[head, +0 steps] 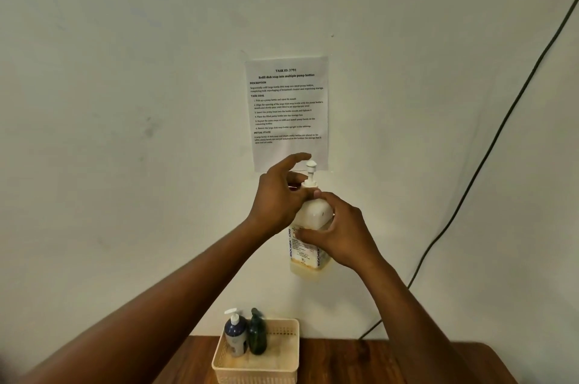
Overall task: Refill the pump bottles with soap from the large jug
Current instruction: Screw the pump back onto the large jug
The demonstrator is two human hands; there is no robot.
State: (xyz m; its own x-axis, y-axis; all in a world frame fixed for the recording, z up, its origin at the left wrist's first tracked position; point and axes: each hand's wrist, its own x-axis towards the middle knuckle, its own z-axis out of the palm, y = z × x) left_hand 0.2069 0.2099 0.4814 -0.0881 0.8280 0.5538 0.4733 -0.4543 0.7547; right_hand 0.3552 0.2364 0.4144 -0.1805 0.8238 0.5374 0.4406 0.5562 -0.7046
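I hold a translucent white pump bottle [313, 214] up in front of the wall, with a little yellowish soap at its bottom and a printed label. My right hand [340, 233] grips its body from the right. My left hand [280, 199] is at the bottle's neck, fingers around the collar of the white pump head [310, 172]. Below, a cream plastic basket [283, 365] on the table holds a dark blue pump bottle [235, 335] with a white pump and a dark green pump bottle [257, 333]. The large jug is out of view.
The wooden table [376, 361] runs along the bottom edge against a white wall. A printed task sheet [288, 111] is stuck to the wall behind the bottle. A black cable [488, 158] hangs down the wall at the right.
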